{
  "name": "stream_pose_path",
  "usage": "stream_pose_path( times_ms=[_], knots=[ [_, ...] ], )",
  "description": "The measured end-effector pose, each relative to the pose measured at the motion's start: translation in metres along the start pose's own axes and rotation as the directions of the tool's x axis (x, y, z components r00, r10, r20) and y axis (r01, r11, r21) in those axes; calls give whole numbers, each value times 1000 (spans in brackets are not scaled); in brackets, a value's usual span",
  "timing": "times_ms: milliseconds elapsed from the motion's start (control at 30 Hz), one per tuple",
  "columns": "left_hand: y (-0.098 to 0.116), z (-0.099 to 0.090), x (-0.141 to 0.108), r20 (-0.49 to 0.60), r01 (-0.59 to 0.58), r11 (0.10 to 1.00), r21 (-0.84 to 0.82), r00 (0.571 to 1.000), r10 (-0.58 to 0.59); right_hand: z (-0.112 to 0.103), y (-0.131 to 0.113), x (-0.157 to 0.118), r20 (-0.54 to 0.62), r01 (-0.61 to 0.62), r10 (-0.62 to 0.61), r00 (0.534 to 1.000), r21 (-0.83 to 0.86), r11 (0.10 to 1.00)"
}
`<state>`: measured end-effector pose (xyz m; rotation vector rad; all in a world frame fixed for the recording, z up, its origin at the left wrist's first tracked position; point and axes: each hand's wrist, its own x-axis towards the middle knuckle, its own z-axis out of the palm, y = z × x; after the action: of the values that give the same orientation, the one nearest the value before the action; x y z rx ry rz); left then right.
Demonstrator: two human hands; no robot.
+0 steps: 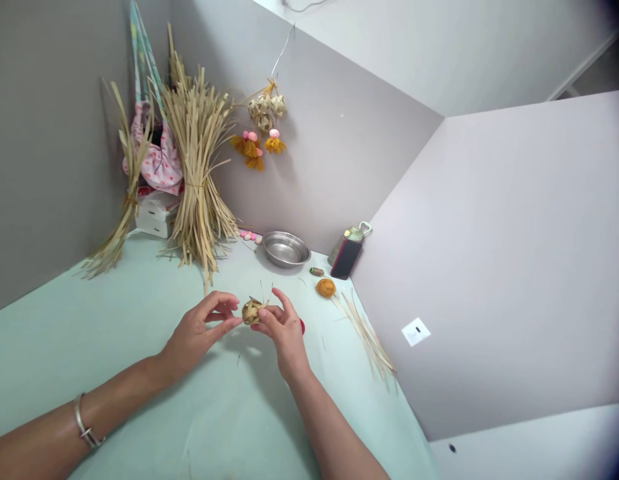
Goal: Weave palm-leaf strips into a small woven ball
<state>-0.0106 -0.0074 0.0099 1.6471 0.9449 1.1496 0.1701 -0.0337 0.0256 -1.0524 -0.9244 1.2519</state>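
Observation:
Over the table, my right hand (284,327) pinches a small woven straw ball (250,311) between thumb and fingers, its index finger raised. Thin strip ends stick up from the top of the ball. My left hand (202,327) is just left of it, thumb and fingers apart and curved toward the ball. The thumb tip comes close to the ball's left side; whether it touches I cannot tell. Something red (302,327) peeks out behind my right hand, mostly hidden.
A steel bowl (286,250), an orange yarn ball (326,288), loose straw strips (366,333) and a phone (346,259) leaning on a greenish container (353,233) lie beyond my hands. Tied straw bundles (196,167) stand at back left. Woven balls with tassels (264,110) hang on the wall.

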Motion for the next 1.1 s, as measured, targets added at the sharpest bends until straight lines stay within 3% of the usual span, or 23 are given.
stream_pose_path(
  times_ms=[133, 333, 600, 933, 1100],
  knots=[
    [3, 4, -1, 27, -125, 992, -2, 992, 125, -1, 4, 1, 19, 27, -26, 999, -59, 998],
    [2, 3, 1, 6, -41, 999, -34, 999, 41, 2, 6, 0, 69, 115, -105, 992, -159, 981],
    [2, 0, 2, 56, 64, 998, -6, 996, -63, 1, 4, -1, 134, 211, -182, 974, -245, 946],
    [0, 2, 3, 111, 96, 991, -95, 990, -85, 0, 7, -1, 141, 239, -202, 969, -352, 905],
    [1, 1, 5, 121, 143, 968, -208, 985, -120, -4, 12, -1, 186, 225, -177, 966, -276, 934]
  ],
)
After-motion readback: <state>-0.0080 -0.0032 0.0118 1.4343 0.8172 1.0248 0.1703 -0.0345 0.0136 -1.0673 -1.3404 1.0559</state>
